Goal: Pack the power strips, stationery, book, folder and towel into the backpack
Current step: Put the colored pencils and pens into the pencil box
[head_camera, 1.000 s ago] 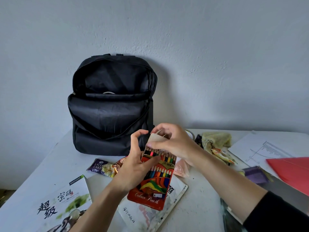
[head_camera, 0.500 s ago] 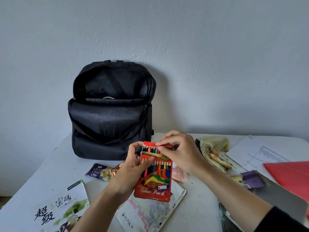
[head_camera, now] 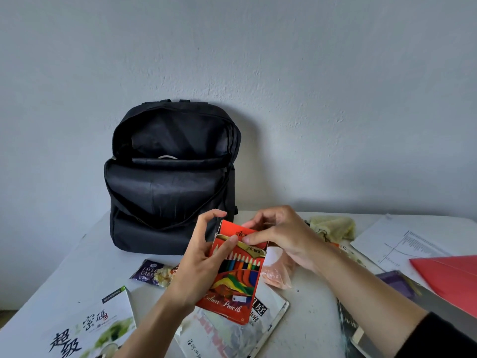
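A black backpack [head_camera: 170, 182] stands unzipped against the wall at the back of the white table [head_camera: 77, 270]. In front of it I hold a red colour pencil box [head_camera: 235, 282] upright. My left hand [head_camera: 204, 262] grips the box's left side. My right hand [head_camera: 281, 236] pinches the red top flap, which is folded down over the pencil tips. A yellow towel [head_camera: 333, 227] lies crumpled behind my right hand. A red folder [head_camera: 451, 277] lies at the right edge. One book [head_camera: 95, 329] lies at the front left.
A white booklet [head_camera: 232, 332] lies under the box. A purple snack packet [head_camera: 152, 272] and a pink plastic bag [head_camera: 277, 270] sit near the backpack. Printed sheets [head_camera: 405, 244], a purple item [head_camera: 397, 282] and a dark book [head_camera: 353, 329] crowd the right side.
My right hand has folded the top flap down over the exposed pencil tips. Both hands have lifted the box a little and stood it more upright.
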The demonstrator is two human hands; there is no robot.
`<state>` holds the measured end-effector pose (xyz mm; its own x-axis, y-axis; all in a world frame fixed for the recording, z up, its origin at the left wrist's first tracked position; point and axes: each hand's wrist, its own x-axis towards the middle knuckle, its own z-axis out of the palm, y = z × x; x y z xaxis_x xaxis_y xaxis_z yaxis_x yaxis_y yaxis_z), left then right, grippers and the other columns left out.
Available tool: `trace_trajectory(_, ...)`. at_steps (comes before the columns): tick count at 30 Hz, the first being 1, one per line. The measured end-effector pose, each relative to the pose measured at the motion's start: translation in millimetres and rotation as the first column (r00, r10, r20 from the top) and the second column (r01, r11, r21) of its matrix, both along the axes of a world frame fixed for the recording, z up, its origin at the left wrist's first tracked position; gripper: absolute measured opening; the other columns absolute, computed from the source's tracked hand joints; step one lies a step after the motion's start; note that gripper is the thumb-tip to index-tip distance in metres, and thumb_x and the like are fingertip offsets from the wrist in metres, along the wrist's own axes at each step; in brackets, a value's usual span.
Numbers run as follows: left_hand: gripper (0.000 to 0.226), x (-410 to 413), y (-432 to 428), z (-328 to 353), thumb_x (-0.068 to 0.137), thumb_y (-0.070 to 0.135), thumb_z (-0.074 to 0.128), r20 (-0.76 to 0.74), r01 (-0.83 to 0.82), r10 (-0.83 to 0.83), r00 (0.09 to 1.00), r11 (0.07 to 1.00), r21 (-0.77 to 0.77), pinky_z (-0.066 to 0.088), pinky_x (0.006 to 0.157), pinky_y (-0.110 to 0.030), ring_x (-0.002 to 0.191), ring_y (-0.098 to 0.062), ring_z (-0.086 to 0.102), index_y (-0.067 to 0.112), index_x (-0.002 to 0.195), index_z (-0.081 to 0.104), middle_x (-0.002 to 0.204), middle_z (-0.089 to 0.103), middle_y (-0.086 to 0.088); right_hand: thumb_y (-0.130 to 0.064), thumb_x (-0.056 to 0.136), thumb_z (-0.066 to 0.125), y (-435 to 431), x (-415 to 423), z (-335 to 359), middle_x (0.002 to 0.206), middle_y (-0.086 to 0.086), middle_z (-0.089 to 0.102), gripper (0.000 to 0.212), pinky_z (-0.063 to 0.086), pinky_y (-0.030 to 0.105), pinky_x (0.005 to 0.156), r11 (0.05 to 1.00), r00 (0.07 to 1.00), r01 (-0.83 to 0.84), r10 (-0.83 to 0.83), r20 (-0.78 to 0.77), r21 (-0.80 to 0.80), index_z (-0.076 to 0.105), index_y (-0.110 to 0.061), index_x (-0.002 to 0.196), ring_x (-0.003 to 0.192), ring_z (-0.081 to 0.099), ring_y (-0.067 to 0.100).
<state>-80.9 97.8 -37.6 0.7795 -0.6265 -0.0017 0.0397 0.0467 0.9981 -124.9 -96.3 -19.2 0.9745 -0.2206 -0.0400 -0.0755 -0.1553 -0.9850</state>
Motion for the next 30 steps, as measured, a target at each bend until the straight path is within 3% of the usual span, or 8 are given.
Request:
trace_trajectory(4, 0.02, 6, -3, 1, 0.1, 0.029, 0.06, 0.023, -0.047, 0.046, 0.999, 0.998, 0.032, 0.063, 0.061, -0.036, 0.083, -0.035, 0.078, 0.028, 0.118, 0.052, 0.097, 0.075, -0.017, -0.001, 0.08, 0.081, 1, 2, 0, 0.089, 0.004, 0.079, 0.01, 0.06, 0.034, 0.084, 0.994, 0.999, -0.036, 0.038, -0.019, 0.098, 0.076, 0.0, 0.089, 0.087, 0.074, 0.022)
trace_trajectory(7, 0.017, 13, -6, 3, 0.098, 0.029, 0.062, 0.01, -0.09, 0.09, 0.996, 0.995, 0.03, 0.062, 0.058, -0.035, 0.079, -0.035, 0.078, 0.021, 0.112, 0.053, 0.094, 0.075, -0.017, -0.012, 0.087, 0.078, 2, 4, -7, 0.098, 0.013, 0.078, 0.007, 0.059, 0.043, 0.091, 0.99, 0.998, -0.034, 0.026, 0.059, 0.14, 0.079, -0.006, 0.09, 0.097, 0.075, 0.033)
trace_trajectory(9, 0.019, 16, -7, 4, 0.098, 0.03, 0.063, -0.006, -0.103, 0.103, 0.995, 0.994, 0.038, 0.061, 0.057, -0.035, 0.077, -0.035, 0.078, 0.019, 0.11, 0.053, 0.091, 0.075, -0.017, -0.021, 0.088, 0.079, 2, 6, -10, 0.099, 0.014, 0.077, 0.014, 0.058, 0.045, 0.093, 0.997, 0.995, -0.034, 0.028, 0.096, 0.066, 0.08, -0.009, 0.095, 0.1, 0.074, 0.033)
trace_trajectory(12, 0.021, 18, -9, 4, 0.097, 0.031, 0.062, -0.019, -0.111, 0.112, 0.994, 0.992, 0.062, 0.062, 0.056, -0.033, 0.075, -0.033, 0.078, 0.016, 0.108, 0.052, 0.089, 0.076, -0.014, -0.021, 0.086, 0.082, 2, 6, -16, 0.093, -0.002, 0.077, 0.013, 0.061, 0.028, 0.082, 0.978, 0.983, 0.041, -0.003, 0.182, -0.205, 0.082, -0.018, 0.099, 0.092, 0.074, 0.014)
trace_trajectory(15, 0.024, 20, -13, 4, 0.096, 0.034, 0.064, -0.009, -0.135, 0.136, 0.991, 0.986, 0.1, 0.061, 0.055, -0.032, 0.075, -0.031, 0.078, 0.015, 0.106, 0.053, 0.088, 0.077, -0.012, -0.026, 0.086, 0.082, 3, 7, -20, 0.089, -0.011, 0.078, 0.011, 0.055, 0.014, 0.073, 0.935, 0.967, 0.116, -0.029, 0.254, -0.336, 0.082, -0.022, 0.096, 0.085, 0.073, 0.001)
trace_trajectory(18, 0.024, 24, -16, 2, 0.095, 0.036, 0.065, -0.037, -0.163, 0.168, 0.985, 0.98, 0.111, 0.06, 0.056, -0.034, 0.075, -0.032, 0.078, 0.017, 0.105, 0.053, 0.089, 0.077, -0.012, -0.031, 0.089, 0.078, 3, 7, -21, 0.091, -0.012, 0.078, 0.015, 0.055, 0.013, 0.072, 0.919, 0.966, 0.134, -0.038, 0.256, -0.37, 0.081, -0.021, 0.1, 0.085, 0.072, -0.003)
trace_trajectory(24, 0.026, 23, -21, -2, 0.096, 0.037, 0.066, -0.186, -0.195, 0.212, 0.959, 0.975, 0.104, 0.059, 0.054, -0.034, 0.076, -0.033, 0.078, 0.016, 0.107, 0.055, 0.091, 0.078, -0.013, -0.032, 0.092, 0.074, 2, 8, -30, 0.11, -0.01, 0.076, 0.025, 0.062, 0.032, 0.083, 0.913, 0.981, 0.09, -0.013, 0.193, -0.397, 0.077, -0.023, 0.115, 0.1, 0.071, 0.004)
trace_trajectory(30, 0.019, 23, -24, 2, 0.1, 0.026, 0.062, -0.305, -0.068, 0.067, 0.95, 0.998, 0.007, 0.06, 0.057, -0.034, 0.077, -0.029, 0.076, 0.01, 0.111, 0.059, 0.096, 0.075, -0.019, -0.033, 0.093, 0.073, 1, 8, -31, 0.103, -0.017, 0.075, 0.019, 0.059, 0.022, 0.082, 0.901, 0.951, 0.221, -0.115, 0.285, -0.374, 0.075, -0.025, 0.11, 0.097, 0.07, -0.002)
